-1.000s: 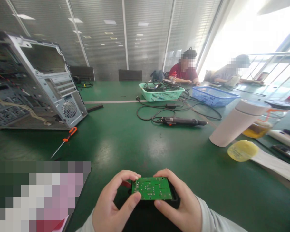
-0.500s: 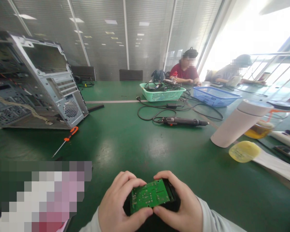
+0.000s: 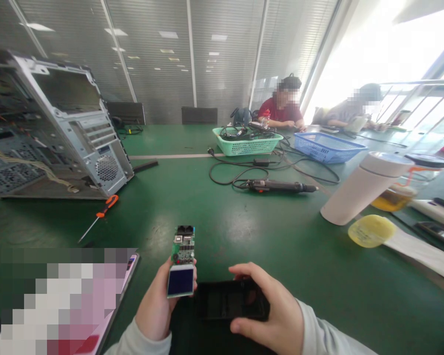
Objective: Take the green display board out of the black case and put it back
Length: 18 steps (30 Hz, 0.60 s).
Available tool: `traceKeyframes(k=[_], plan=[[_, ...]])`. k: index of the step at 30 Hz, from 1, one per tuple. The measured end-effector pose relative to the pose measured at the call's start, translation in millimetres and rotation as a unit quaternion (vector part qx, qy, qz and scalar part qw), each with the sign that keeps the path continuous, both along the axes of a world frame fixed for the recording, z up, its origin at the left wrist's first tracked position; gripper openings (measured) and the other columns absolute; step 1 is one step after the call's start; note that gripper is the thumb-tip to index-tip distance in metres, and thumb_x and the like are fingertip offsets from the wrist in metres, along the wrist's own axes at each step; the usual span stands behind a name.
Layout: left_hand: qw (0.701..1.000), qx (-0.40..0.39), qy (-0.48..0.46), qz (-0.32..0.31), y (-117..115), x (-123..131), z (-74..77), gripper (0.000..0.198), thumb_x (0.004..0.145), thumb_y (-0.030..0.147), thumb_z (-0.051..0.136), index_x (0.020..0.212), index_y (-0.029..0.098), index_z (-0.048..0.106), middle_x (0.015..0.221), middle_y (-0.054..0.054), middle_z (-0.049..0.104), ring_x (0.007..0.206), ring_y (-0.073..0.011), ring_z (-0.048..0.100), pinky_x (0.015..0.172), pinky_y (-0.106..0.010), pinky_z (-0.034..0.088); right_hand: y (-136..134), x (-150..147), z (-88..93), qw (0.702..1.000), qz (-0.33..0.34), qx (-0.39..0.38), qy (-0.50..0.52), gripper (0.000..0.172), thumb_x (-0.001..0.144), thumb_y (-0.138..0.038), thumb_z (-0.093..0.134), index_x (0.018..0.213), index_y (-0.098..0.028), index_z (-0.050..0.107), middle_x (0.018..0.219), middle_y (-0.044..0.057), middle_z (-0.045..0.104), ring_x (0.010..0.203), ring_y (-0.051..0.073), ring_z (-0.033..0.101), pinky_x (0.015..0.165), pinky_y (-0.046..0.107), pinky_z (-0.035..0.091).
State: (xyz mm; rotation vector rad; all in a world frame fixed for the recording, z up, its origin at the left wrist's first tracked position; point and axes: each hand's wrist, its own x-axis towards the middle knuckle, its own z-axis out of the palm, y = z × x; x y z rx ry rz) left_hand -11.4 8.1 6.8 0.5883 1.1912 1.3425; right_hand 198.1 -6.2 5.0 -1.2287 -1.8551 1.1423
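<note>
- Two hands are seen near the close side of a green table [image 3: 192, 207], set apart from each other, with pale sleeves [image 3: 316, 330] at the wrists.
- By the left hand [image 3: 153, 305] a board [image 3: 185, 251] is gripped around its near half, between thumb side and fingertips; it is held lengthwise, pointing away, with its parts facing up.
- At the board's near end a dark blue screen [image 3: 181, 282] is mounted; at its far end black sockets [image 3: 185, 230] are fitted.
- By the right hand [image 3: 277, 305] the right end of a black shell [image 3: 222, 301] is clasped, thumb at the near edge, fingers at the far one. Just right of the left hand, the shell is turned hollow side up; whether it is borne by the table cannot be told.
- At the lower left a flat device [image 3: 107, 320] is laid, its face mostly blurred out. Beyond it, an orange-handled screwdriver [image 3: 102, 212] is placed near an opened PC case [image 3: 107, 148].
- Ahead, a power driver [image 3: 281, 186] is laid sideways, its cord [image 3: 224, 184] looped behind it.
- Farther back, a green basket [image 3: 249, 146] is heaped with cables [image 3: 246, 132], beside a blue basket [image 3: 327, 148].
- To the right, a pale bottle [image 3: 362, 190] and an amber drink [image 3: 394, 197] are set.
- At the far side, two people [image 3: 277, 113] are seated.
</note>
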Motion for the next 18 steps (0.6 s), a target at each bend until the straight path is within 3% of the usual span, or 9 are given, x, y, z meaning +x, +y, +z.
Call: traceKeyframes(k=[4, 8, 13, 18], plan=[[0.999, -0.002, -0.034, 0.003, 2.2, 2.7, 7.2, 0.033, 0.071, 0.043, 0.065, 0.069, 0.011, 0.072, 0.050, 0.000, 0.060, 0.044, -0.0132, 0.051, 0.041, -0.022, 0.041, 2.1, -1.1, -1.1, 0.998, 0.034, 0.044, -0.015, 0.058, 0.064, -0.020, 0.080, 0.116, -0.023, 0.054, 0.105, 0.003, 0.060, 0.093, 0.021, 0.059, 0.077, 0.030, 0.048], [0.998, -0.014, -0.061, -0.010, 2.9, 0.3, 7.1, 0.033, 0.070, 0.042, 0.065, 0.071, 0.009, 0.072, 0.048, 0.000, 0.058, 0.042, -0.0125, 0.049, 0.041, -0.022, 0.039, 2.0, -3.2, -1.9, 0.989, 0.034, 0.140, -0.021, 0.052, 0.059, -0.004, 0.064, 0.106, -0.023, 0.052, 0.103, 0.003, 0.058, 0.092, 0.020, 0.057, 0.079, 0.030, 0.048], [0.998, -0.024, -0.056, -0.024, 2.1, 0.2, 4.7, 0.034, 0.075, 0.042, 0.065, 0.079, 0.010, 0.075, 0.048, 0.000, 0.059, 0.043, -0.0121, 0.047, 0.041, -0.021, 0.040, 1.8, -1.1, 1.6, 0.976, -0.008, 0.219, 0.002, 0.052, 0.065, -0.007, 0.061, 0.112, -0.028, 0.051, 0.115, 0.003, 0.053, 0.104, 0.020, 0.054, 0.091, 0.030, 0.044], [0.998, -0.026, -0.047, -0.027, 0.2, -0.7, 1.6, 0.038, 0.077, 0.044, 0.063, 0.086, 0.010, 0.078, 0.052, 0.000, 0.064, 0.045, -0.0126, 0.049, 0.043, -0.021, 0.042, 2.6, 2.5, 4.3, 0.970, -0.034, 0.241, 0.012, 0.046, 0.073, -0.013, 0.065, 0.115, -0.027, 0.053, 0.117, 0.006, 0.052, 0.106, 0.023, 0.054, 0.091, 0.033, 0.046]])
